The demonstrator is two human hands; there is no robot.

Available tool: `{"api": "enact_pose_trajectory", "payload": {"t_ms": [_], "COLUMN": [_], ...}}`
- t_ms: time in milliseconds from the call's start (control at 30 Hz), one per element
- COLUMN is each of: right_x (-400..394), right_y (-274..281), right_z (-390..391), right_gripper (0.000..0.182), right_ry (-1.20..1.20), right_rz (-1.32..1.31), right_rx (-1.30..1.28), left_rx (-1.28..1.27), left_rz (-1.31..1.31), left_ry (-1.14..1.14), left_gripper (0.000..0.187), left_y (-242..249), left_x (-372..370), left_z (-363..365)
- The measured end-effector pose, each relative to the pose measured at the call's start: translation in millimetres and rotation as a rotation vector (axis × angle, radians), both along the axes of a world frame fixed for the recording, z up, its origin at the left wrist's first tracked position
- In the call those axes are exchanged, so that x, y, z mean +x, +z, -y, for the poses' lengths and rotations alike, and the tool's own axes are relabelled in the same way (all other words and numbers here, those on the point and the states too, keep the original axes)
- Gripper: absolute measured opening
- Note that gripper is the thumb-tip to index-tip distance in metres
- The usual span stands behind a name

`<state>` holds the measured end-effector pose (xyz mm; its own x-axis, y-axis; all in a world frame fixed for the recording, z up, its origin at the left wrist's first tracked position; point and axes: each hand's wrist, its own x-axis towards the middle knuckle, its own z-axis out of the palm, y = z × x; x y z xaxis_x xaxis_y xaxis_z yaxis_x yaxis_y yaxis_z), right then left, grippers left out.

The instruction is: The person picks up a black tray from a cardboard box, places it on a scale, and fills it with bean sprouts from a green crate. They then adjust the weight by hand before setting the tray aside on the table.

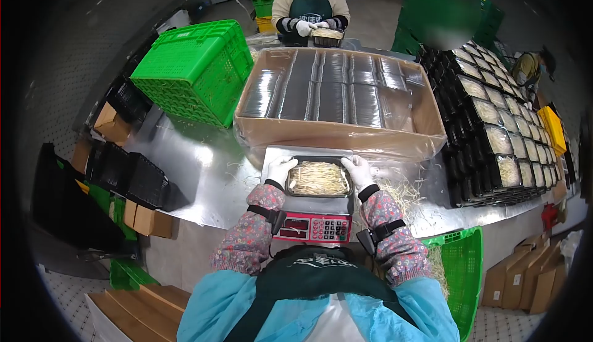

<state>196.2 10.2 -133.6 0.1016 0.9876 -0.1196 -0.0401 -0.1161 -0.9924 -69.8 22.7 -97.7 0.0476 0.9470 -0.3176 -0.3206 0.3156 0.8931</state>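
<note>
A black tray (319,179) filled with pale, thin mushroom-like strands lies over the plate of a red and silver scale (312,227). My left hand (281,171), in a white glove, has its fingers closed on the tray's left edge. At the right edge, my right hand (359,172), also gloved in white, grips the tray's upper corner. Whether the tray rests on the plate or is held just above it cannot be told. Loose strands (404,198) are scattered on the metal table to the right of the scale.
Behind the scale stands a large cardboard box (340,133) of clear lids. A green crate (191,73) is at the left, stacked filled trays (494,132) at the right. Across the table a person (312,2) holds a tray; another person (530,73) bends at the far right.
</note>
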Motion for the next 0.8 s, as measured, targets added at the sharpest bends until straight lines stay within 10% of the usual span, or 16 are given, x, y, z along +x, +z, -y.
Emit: {"api": "enact_pose_trajectory", "payload": {"t_ms": [167,300,500,800], "right_x": [-5.8,11.8,1.1,37.1], "right_y": [5.3,61.8,55.1,93.0], "right_z": [7.3,53.7,90.9,114.8], "right_gripper": [0.016,0.04,0.027,0.027], "right_ry": [-0.034,0.216,0.16,0.202], "right_rz": [0.008,0.111,-0.294,0.055], "right_rx": [0.039,-0.274,-0.274,0.035], "left_rx": [0.302,0.025,-0.043,0.166], "left_rz": [-0.511,-0.26,0.221,-0.018], "left_ry": [0.021,-0.142,-0.236,-0.339], "left_gripper": [0.019,0.023,0.015,0.018], "left_y": [-4.7,-6.4,-4.0,51.8], "left_x": [-4.1,-27.8,-30.3,-14.8], "left_z": [1.6,26.1,75.5,66.1]}}
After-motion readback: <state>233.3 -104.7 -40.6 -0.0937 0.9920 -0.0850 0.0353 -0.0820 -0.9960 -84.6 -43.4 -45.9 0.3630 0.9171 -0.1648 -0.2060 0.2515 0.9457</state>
